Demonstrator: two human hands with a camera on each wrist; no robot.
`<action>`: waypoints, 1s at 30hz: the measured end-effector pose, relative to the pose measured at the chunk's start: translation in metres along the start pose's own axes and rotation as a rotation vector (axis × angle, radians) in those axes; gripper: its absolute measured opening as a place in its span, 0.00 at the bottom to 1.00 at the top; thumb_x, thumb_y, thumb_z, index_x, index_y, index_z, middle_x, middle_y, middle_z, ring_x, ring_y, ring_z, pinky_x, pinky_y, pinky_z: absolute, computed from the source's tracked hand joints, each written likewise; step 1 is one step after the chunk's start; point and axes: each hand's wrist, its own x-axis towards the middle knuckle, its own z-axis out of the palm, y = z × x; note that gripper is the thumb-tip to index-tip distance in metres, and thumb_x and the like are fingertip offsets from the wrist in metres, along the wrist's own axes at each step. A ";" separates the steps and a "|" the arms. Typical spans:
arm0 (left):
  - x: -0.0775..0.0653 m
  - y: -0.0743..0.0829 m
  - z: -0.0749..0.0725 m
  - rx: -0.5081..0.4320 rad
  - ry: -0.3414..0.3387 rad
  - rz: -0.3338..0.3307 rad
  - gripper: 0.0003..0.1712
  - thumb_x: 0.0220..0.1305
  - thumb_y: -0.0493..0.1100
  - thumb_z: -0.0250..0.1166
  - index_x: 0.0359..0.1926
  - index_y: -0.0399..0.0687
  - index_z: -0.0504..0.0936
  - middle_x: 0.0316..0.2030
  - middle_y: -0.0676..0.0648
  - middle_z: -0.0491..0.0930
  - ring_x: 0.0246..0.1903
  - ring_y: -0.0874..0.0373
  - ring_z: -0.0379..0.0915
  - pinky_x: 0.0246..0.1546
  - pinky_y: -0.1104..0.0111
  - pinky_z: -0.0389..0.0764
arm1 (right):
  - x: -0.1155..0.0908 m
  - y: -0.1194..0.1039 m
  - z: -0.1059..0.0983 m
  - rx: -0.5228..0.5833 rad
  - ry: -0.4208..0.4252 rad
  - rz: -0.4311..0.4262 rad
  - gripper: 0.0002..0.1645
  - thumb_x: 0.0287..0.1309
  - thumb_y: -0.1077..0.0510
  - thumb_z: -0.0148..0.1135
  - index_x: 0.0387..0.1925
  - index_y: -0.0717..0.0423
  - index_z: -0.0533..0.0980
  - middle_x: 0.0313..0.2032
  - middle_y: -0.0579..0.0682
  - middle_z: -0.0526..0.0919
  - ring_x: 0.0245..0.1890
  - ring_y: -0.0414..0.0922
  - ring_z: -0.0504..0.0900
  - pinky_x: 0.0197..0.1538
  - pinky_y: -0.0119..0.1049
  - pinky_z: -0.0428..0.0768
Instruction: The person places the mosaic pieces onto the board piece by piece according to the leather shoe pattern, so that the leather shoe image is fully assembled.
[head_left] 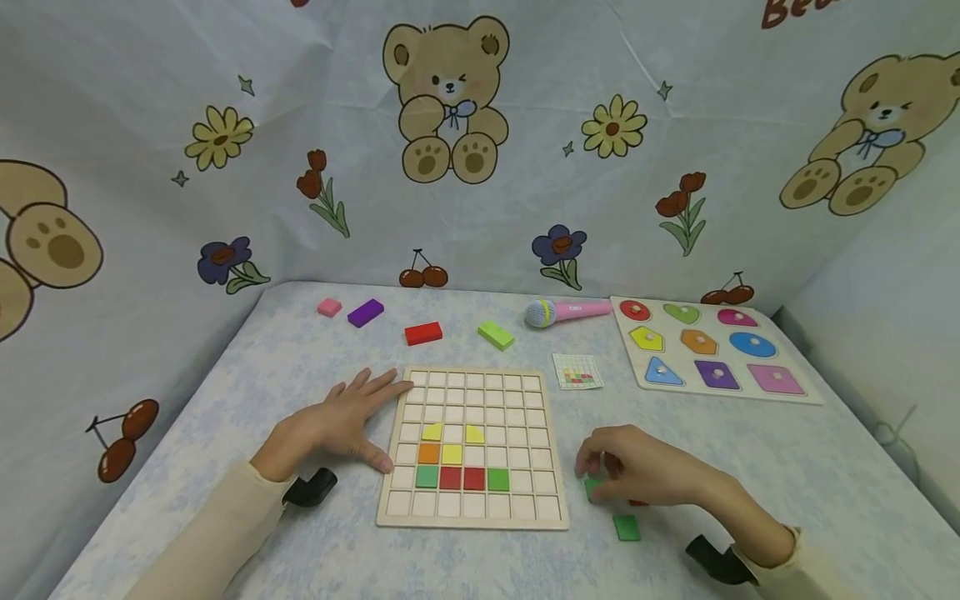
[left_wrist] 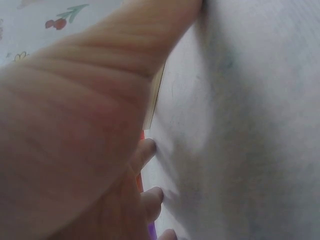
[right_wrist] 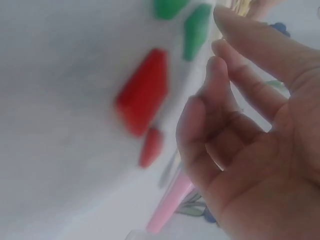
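Note:
A wooden grid board [head_left: 472, 525] holds colored tiles: several squares in green, red, orange and yellow, plus two yellow pieces with a cut corner. My left hand [head_left: 341, 421] lies spread at its left side, with thumb and fingertips at the rim. To the right of the board, my right hand [head_left: 645, 467] hovers low over loose tiles, its fingers loosely bent. A green tile [head_left: 592, 489] shows beneath its fingertips. Another green tile [head_left: 627, 527] lies nearer the front. In the right wrist view nothing sits between the fingers; red tiles [right_wrist: 145, 95] lie beside them.
A small printed pattern card [head_left: 577, 372] lies past the board's upper right corner. Behind are pink, purple, red [head_left: 423, 333] and light green [head_left: 496, 335] blocks and a toy microphone [head_left: 567, 312]. A knobbed shape puzzle [head_left: 672, 335] lies at the right back. A bear-print cloth hangs behind.

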 end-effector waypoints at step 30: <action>0.001 -0.001 0.001 -0.004 0.004 0.004 0.72 0.35 0.69 0.81 0.78 0.56 0.55 0.79 0.38 0.45 0.76 0.29 0.32 0.67 0.27 0.40 | 0.001 0.005 -0.002 -0.059 0.070 0.002 0.13 0.55 0.49 0.74 0.39 0.46 0.80 0.31 0.39 0.80 0.29 0.35 0.75 0.32 0.28 0.76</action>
